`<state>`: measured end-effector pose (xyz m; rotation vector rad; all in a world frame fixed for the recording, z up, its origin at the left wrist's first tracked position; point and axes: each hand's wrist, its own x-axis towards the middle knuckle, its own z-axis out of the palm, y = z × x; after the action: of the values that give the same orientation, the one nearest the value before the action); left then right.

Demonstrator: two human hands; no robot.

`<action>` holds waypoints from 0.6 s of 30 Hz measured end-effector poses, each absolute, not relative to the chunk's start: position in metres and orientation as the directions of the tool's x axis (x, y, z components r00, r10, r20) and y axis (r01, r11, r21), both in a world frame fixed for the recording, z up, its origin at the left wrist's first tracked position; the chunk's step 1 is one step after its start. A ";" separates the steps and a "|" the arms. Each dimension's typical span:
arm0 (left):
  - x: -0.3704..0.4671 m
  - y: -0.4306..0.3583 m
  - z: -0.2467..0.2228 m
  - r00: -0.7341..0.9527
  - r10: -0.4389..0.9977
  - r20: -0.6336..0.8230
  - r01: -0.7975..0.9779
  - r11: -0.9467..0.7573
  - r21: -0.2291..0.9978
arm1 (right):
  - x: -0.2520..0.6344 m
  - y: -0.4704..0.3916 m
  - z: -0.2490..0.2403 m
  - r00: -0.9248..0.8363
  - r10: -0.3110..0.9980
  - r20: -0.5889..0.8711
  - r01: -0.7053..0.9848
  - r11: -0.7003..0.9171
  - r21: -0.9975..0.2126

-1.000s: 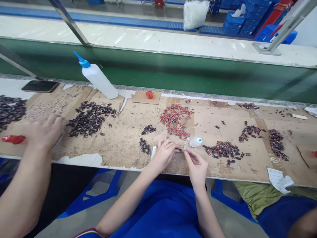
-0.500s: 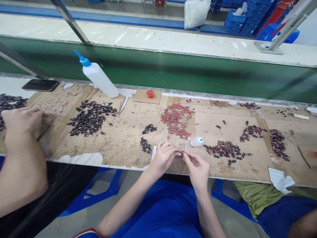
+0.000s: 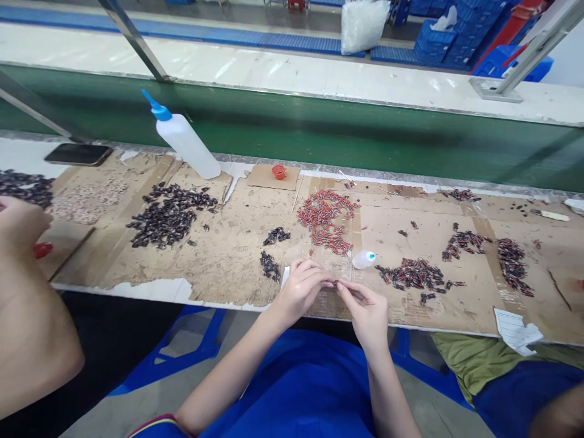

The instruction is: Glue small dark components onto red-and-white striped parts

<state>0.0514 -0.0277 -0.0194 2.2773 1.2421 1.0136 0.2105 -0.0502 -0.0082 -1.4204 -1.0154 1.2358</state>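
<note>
Part, tiny & dark reddish, is btwn the fingertips of both hands, just over the near edge of the desk, in front of the red pile. L hand: grip narrow, fingers bunched w/ tips on the part's left side. R hand: grip also narrow, thumb & index pinching it from the right. Neither grip looks wide; exact contact pts mostly covered by fingers.

Step in hand, my read: close fingertip work on one pc, prob pressing or adjusting it, tho can't tell which. Next move, I'd judge, calls for a light, steady pinch from both sides, w/ both hands level so the pc doesn't twist or slip out.

Long axis: seems to run roughly side to side, L fingers to R, approx along the desk edge. Too small & hidden to be sure; which end points where, can't tell.

Nearby: small bottle just beyond R hand, blue tip toward the right; mixed red/dark pile further right; dark clump beyond L hand, on its left. Co-worker's hand is well apart, at far left.
</note>
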 end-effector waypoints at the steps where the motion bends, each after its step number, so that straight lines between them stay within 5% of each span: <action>1: 0.051 -0.028 -0.020 0.368 0.834 0.411 0.579 -0.552 0.600 | 0.212 -0.049 -0.008 0.128 0.973 -0.194 0.001 -0.195 -0.981; 11: 0.047 -0.023 -0.015 0.372 0.822 0.432 0.450 -0.567 0.690 | 0.214 -0.044 -0.005 0.049 0.990 -0.131 0.023 -0.132 -0.991; 18: 0.052 -0.031 -0.003 0.260 0.934 0.243 0.352 -0.326 0.877 | 0.218 -0.045 -0.002 0.029 0.999 0.045 0.125 0.041 -0.991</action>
<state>0.0516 -0.0311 -0.0026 1.8222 1.1718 1.0407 0.2178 -0.0453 -0.0024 -1.2827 -1.2966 1.0920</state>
